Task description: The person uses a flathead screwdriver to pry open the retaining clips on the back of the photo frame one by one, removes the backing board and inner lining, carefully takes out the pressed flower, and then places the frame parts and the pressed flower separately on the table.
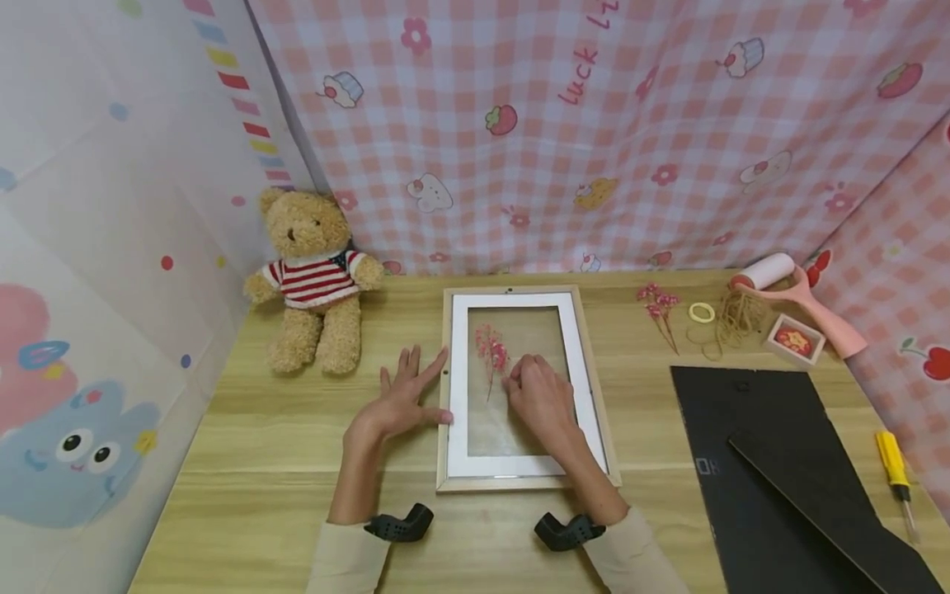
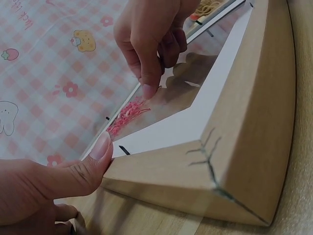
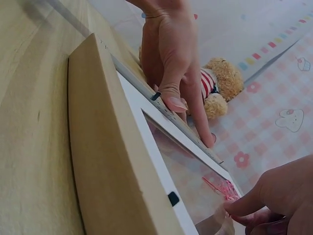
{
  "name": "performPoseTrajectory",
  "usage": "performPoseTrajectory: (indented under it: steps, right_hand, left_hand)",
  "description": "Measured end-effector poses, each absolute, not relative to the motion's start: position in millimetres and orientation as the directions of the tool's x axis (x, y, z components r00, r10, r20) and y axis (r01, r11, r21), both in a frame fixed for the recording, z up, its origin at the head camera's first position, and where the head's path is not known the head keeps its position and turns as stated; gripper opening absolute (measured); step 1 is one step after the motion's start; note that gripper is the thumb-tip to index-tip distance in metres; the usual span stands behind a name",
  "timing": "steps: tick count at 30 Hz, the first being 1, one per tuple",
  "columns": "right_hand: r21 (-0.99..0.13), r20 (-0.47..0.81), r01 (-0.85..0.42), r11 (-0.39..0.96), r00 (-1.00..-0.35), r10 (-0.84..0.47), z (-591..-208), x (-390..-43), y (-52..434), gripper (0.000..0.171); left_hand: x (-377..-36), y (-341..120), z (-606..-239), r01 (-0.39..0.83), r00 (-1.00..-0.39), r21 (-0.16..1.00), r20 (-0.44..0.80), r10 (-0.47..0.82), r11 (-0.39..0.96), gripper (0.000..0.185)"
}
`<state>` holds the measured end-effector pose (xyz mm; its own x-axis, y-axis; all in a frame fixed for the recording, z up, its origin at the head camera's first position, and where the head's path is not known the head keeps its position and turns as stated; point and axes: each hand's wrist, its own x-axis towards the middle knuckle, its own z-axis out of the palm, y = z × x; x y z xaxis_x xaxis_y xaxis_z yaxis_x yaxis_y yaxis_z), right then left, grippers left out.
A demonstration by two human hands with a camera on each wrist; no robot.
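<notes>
A light wooden picture frame (image 1: 439, 462) with a white mat and a clear pane lies on the table. On the pane's left part is a sprig of pink dried flowers (image 1: 490, 346), its thin stem pointing toward the person. My right hand (image 1: 540, 400) is over the pane, fingers curled, thumb and forefinger pinching at the sprig's right edge. The left hand (image 1: 401, 400) has its fingers spread at the frame's left side. In the left wrist view its thumb (image 2: 100, 149) rests on the frame's edge; in the right wrist view a forefinger touches the same side.
A teddy bear (image 1: 312, 280) sits at the back left. To the right are another pink sprig (image 1: 659, 309), a yellow ring (image 1: 701, 313), twine (image 1: 738, 318), a small boxed item (image 1: 796, 340), a lint roller (image 1: 824, 313), a black backing board (image 1: 750, 421) and a yellow screwdriver (image 1: 893, 462).
</notes>
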<state>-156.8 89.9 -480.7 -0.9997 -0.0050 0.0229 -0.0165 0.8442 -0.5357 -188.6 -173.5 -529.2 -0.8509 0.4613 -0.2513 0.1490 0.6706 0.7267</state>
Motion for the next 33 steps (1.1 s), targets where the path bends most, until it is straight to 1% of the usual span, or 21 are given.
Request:
performPoseTrajectory:
  steps: [8, 13, 16, 19, 23, 29, 33]
  right_hand:
    - [-0.533, 0.01, -0.016, 0.846, -1.0, -0.013, -480.4, -158.6, 91.3, 0.019]
    - [-0.565, -0.006, -0.019, 0.825, -1.0, -0.027, -478.9, -159.1, 94.9, 0.019]
    - [-0.61, -0.05, -0.002, 0.792, -0.998, -0.042, -479.0, -161.5, 100.0, 0.016]
    - [-0.664, -0.109, 0.034, 0.747, -0.993, -0.051, -478.7, -164.7, 106.1, 0.011]
    - [-0.733, -0.155, 0.07, 0.677, -0.986, -0.067, -476.3, -167.9, 114.0, 0.012]
    - [-0.838, -0.13, 0.045, 0.545, -0.984, -0.119, -474.7, -171.3, 126.6, 0.013]
    - [-0.89, -0.151, 0.089, 0.446, -0.983, -0.105, -473.5, -174.9, 137.6, 0.017]
  left_hand:
    - [-187.7, -173.5, -525.7, 0.142, -0.849, 0.733, -0.256, 0.462, 0.666, 0.121]
    - [-187.8, -173.9, -526.7, 0.143, -0.85, 0.74, -0.248, 0.464, 0.658, 0.122]
    - [-187.4, -173.9, -527.6, 0.144, -0.851, 0.742, -0.245, 0.464, 0.655, 0.121]
    - [-186.8, -173.7, -527.1, 0.142, -0.85, 0.743, -0.246, 0.465, 0.654, 0.121]
    - [-186.4, -173.1, -524.3, 0.136, -0.848, 0.748, -0.252, 0.467, 0.649, 0.123]
    - [-186.5, -173.3, -523.6, 0.137, -0.845, 0.746, -0.256, 0.47, 0.652, 0.122]
    - [-187.7, -173.0, -526.6, 0.144, -0.848, 0.742, -0.249, 0.468, 0.655, 0.12]
